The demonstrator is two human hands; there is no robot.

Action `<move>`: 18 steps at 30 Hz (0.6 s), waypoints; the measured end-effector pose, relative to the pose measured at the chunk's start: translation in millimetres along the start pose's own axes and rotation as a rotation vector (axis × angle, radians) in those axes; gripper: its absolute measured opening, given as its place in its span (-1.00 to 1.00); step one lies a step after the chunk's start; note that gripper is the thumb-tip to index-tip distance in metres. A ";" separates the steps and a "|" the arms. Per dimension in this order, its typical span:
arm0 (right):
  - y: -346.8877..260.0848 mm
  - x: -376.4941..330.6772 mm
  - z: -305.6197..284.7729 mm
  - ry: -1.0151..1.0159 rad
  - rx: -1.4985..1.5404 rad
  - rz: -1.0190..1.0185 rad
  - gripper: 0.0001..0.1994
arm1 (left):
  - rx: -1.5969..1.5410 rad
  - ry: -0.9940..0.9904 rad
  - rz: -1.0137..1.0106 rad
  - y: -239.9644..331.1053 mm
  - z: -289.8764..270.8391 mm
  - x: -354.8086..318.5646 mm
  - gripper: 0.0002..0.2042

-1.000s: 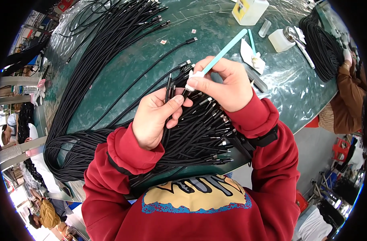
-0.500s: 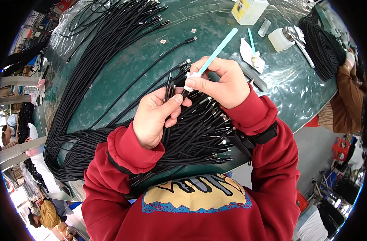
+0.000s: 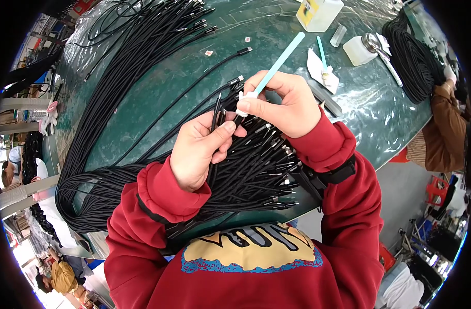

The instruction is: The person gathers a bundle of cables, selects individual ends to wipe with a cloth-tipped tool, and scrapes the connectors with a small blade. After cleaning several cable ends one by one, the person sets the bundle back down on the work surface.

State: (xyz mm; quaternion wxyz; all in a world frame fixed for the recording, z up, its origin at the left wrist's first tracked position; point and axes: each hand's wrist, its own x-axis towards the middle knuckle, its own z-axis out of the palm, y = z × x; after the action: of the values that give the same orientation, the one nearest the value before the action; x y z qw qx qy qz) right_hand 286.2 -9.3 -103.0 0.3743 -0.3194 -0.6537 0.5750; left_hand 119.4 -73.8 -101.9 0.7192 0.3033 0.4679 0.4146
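Note:
My left hand [image 3: 194, 152] is closed on the ends of a few black cables [image 3: 216, 112], which stick up between its thumb and fingers. In my right hand [image 3: 289, 108] I pinch a light turquoise stick [image 3: 281, 60], slanting up to the right. White cloth [image 3: 242, 106] is bunched at the stick's lower end, under my right thumb. It touches the tip of one cable just above my left thumb; that connector is mostly hidden. Beneath both hands spreads a thick bundle of black cables [image 3: 246, 177], its plug ends pointing right.
More black cables [image 3: 112, 90] loop over the green table [image 3: 158, 95] at left. Toward the back right are a white bottle [image 3: 318, 15], a squat container [image 3: 356, 51], a second stick [image 3: 321, 51] on white cloth and a cable coil [image 3: 410, 62]. A co-worker's sleeve [image 3: 444, 129] is at right.
Almost nothing differs. The stick and my right hand have shifted very slightly, while the cloth stays against the cable end and my left hand keeps its grip.

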 end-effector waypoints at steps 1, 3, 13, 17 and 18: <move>-0.4 0.3 1.2 0.017 -0.014 -0.016 -0.92 | -0.001 -0.004 0.002 -0.3 -0.3 0.4 -0.81; 1.1 0.6 -1.8 0.035 0.011 -0.015 -0.92 | 0.000 -0.010 0.004 0.0 -0.2 1.0 -0.81; 1.0 -1.3 -3.0 0.001 0.119 -0.004 -0.92 | -0.052 -0.035 -0.004 2.0 -0.7 -0.4 -0.83; 2.1 -0.4 -1.7 -0.075 0.063 -0.108 -0.93 | -0.095 -0.103 -0.058 4.7 -4.9 2.0 -0.84; 2.0 -0.2 -2.3 -0.075 0.063 -0.108 -0.93 | -0.106 -0.132 -0.078 5.4 -5.6 2.3 -0.84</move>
State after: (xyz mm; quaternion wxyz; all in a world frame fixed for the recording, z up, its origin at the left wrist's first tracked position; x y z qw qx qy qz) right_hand 288.3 -8.1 -104.9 0.3900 -0.2499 -0.6652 0.5857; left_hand 113.1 -69.0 -100.5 0.7792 0.2730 0.4084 0.3894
